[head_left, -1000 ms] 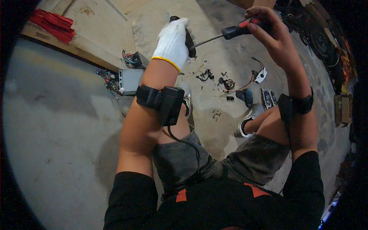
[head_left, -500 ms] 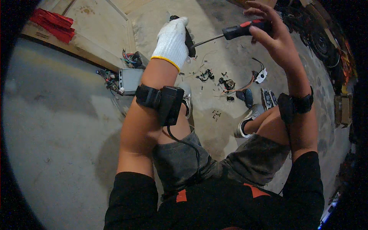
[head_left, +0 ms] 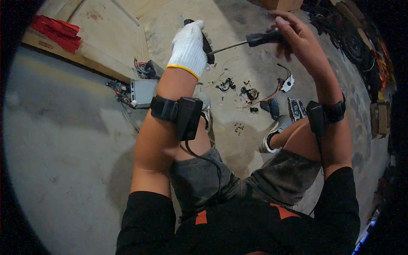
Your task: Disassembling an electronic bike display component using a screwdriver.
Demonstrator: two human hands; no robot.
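Observation:
My left hand, in a white knit glove with a yellow cuff, is closed round a dark part that shows mostly along the glove's right edge. The rest of that part is hidden by the glove. My bare right hand is wrapped round the black handle of a screwdriver. Its metal shaft points left, and the tip meets the lower end of the dark part. On the floor below lie small black pieces, a round black part with orange wires and several screws.
A metal box with wires stands beside a wooden board, on which a red cloth lies. Right of centre are a white plate with a wire and a dark bundle. Piled black clutter and a cardboard box line the right side.
My right hand has turned on the screwdriver handle, its fingers shifting lower round it, and the handle's red patch no longer shows. The left hand has hardly moved.

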